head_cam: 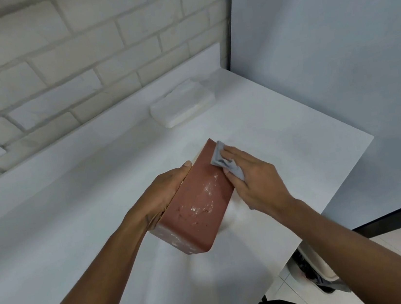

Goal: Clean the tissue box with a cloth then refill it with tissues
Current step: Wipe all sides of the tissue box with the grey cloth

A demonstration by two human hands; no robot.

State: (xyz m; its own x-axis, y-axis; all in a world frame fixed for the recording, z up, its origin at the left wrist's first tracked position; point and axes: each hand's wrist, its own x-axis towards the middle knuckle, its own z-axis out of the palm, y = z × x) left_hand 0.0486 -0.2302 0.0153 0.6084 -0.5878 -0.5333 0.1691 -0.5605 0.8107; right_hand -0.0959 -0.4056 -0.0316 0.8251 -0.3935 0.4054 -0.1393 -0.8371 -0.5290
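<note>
Right hand [254,178] pins the cloth [226,163] on the box [196,203], left hand [164,195] clamps its side mid-counter, so still the wiping step I'd say, white smears left, then tissues [183,107] at 12 o'clock.

Two bare forearms, sleeveless to the frame's edge, hands [164,195] without rings or watch.
</note>
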